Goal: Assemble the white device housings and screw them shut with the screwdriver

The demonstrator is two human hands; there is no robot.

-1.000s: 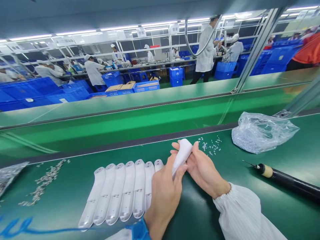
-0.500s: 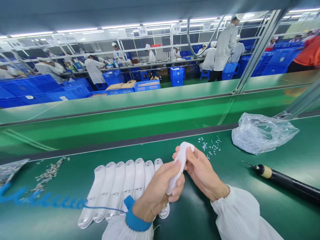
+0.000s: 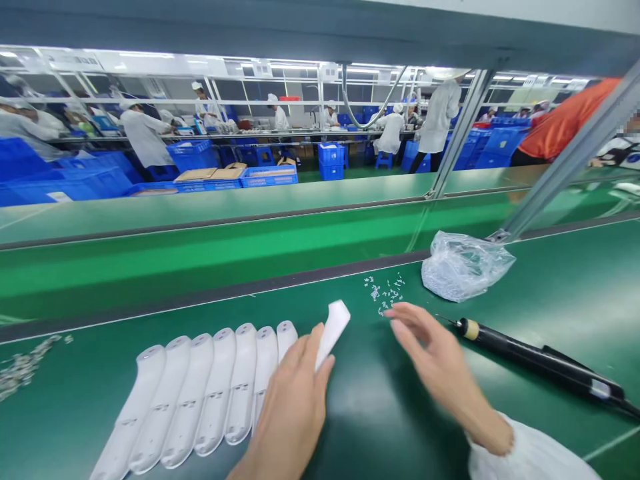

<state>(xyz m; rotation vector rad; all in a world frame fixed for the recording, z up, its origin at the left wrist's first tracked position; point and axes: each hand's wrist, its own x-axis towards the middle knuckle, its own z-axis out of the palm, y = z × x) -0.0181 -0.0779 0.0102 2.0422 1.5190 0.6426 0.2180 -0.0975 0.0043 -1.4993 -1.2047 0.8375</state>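
My left hand (image 3: 295,400) is closed around a white plastic casing (image 3: 334,328), whose angled upper end sticks out past the fingers while the rest is hidden. To its left lies a row of several similar white casings (image 3: 187,400), side by side on the green bench; my left hand covers part of the rightmost ones. My right hand (image 3: 435,353) is apart from the casing, slightly blurred, thumb and fingers spread with nothing seen between them. Its fingertips are close to a scatter of small clear-white pieces (image 3: 387,293) on the bench.
A black electric screwdriver (image 3: 540,360) lies at the right, its bit pointing left. Behind it sits a clear plastic bag (image 3: 465,267) of small parts. Small metallic parts (image 3: 25,367) are heaped at far left. A metal post (image 3: 463,133) rises beyond the bench; people in white coats work behind.
My right hand has let go of the casing and moved right, toward the small pieces. My left hand keeps the casing and has turned, back of the hand up. The view has shifted right.
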